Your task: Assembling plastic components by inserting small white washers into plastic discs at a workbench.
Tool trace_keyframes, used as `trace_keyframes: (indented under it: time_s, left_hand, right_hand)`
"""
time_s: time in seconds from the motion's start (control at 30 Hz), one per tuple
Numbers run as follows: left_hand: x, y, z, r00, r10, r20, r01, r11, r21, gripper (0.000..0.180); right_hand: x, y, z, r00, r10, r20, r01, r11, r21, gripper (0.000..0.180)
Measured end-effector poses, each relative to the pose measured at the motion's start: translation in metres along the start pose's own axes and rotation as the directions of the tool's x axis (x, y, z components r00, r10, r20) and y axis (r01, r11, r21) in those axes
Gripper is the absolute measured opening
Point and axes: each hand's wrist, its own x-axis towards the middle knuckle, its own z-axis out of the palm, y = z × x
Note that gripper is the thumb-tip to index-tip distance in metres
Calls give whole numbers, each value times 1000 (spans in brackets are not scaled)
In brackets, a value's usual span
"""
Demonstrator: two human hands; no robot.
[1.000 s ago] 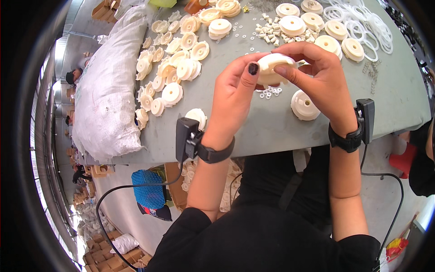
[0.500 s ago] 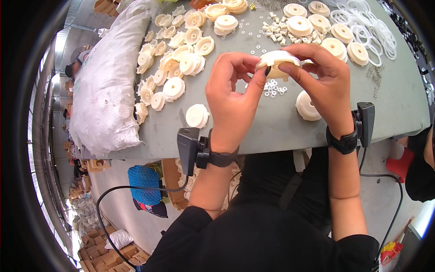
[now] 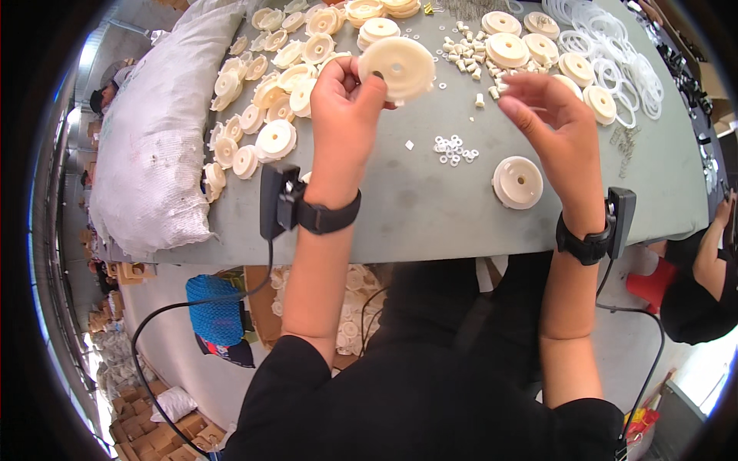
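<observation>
My left hand point(image 3: 346, 127) grips the edge of a cream plastic disc point(image 3: 407, 73) between thumb and fingers. The disc is tilted so its broad face and small centre hole show. Over the table to the right, my right hand point(image 3: 557, 127) holds nothing I can see, thumb and fingers apart. Its fingertips are nearest to the small cream plugs point(image 3: 465, 55). Below and to its left a cream wheel-shaped part point(image 3: 517, 183) lies on the table. Small white washers point(image 3: 455, 150) sit in a loose cluster between my two hands.
Many cream discs point(image 3: 277, 140) spread over the table's left side beside a white woven sack point(image 3: 157, 134). Clear plastic rings point(image 3: 644, 81) and thin metal springs point(image 3: 624, 142) lie at the right. Under the front edge stands a box of pale parts point(image 3: 357, 307).
My hands have moved apart. The right hand has let go of the disc, and the left has carried it left and turned its face into view.
</observation>
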Motion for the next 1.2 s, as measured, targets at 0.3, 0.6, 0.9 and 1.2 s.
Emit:
trace_keyframes:
  time_s: [0.3, 0.6, 0.9, 1.2]
  left_hand:
    - [6, -36, 0, 897, -432, 87, 437, 845, -308, 23]
    - [5, -43, 2, 874, -453, 176, 486, 820, -303, 30]
    - [8, -45, 1, 888, -436, 143, 459, 833, -309, 31]
    - [13, -44, -10, 942, -332, 41, 329, 897, -296, 28]
  right_hand:
    - [-3, 21, 1, 978, 187, 97, -122, 876, -467, 20]
    - [13, 22, 25, 961, 210, 181, -30, 729, -684, 20]
    - [20, 39, 23, 975, 149, 164, -43, 855, -517, 7]
    - [17, 17, 14, 915, 339, 218, -359, 931, 61, 15]
